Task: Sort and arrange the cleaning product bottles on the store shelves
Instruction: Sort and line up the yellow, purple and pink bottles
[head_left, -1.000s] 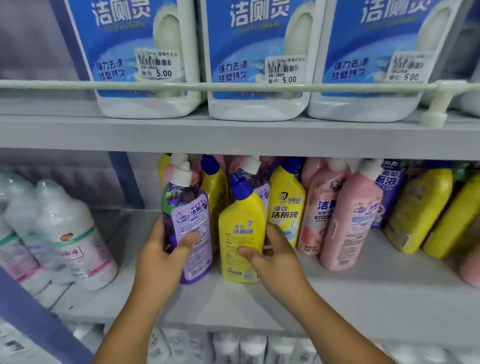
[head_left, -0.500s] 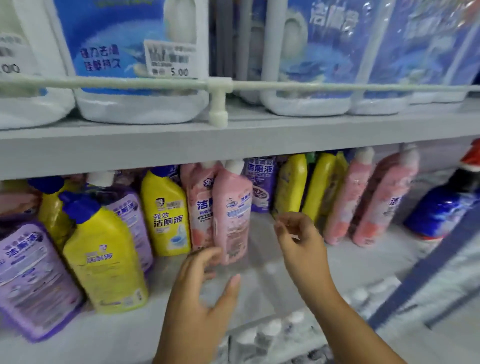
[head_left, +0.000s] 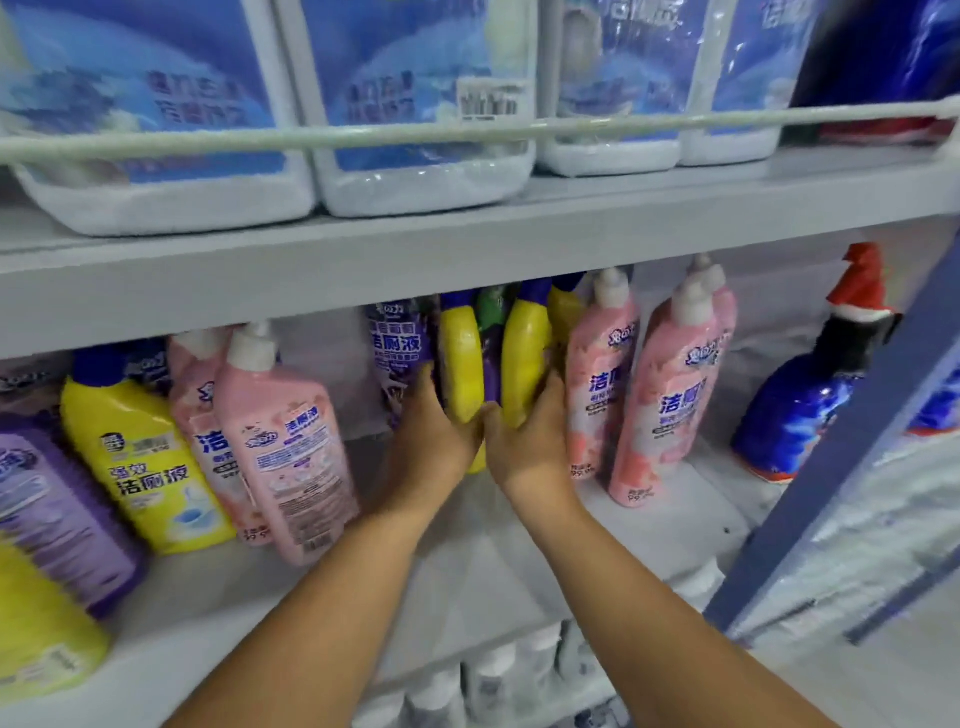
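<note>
Two yellow bottles with blue caps stand side by side at the back of the middle shelf (head_left: 649, 525). My left hand (head_left: 434, 441) grips the left yellow bottle (head_left: 460, 364). My right hand (head_left: 527, 441) grips the right yellow bottle (head_left: 524, 358). A purple bottle (head_left: 397, 348) stands just left of them, and two pink bottles (head_left: 670, 395) stand just to their right. More pink bottles (head_left: 283, 441), a yellow bottle (head_left: 135, 457) and a purple one (head_left: 47, 504) fill the shelf's left part.
Large white jugs with blue labels (head_left: 410, 104) sit on the upper shelf behind a white rail (head_left: 467, 132). A blue spray bottle with a red trigger (head_left: 810, 405) stands at the right by a blue upright post (head_left: 852, 452). White bottles (head_left: 498, 680) show on the shelf below.
The view has swung right along the shelf. Both hands, empty and reaching half a second ago, have moved back into the shelf and taken hold of the two yellow bottles.
</note>
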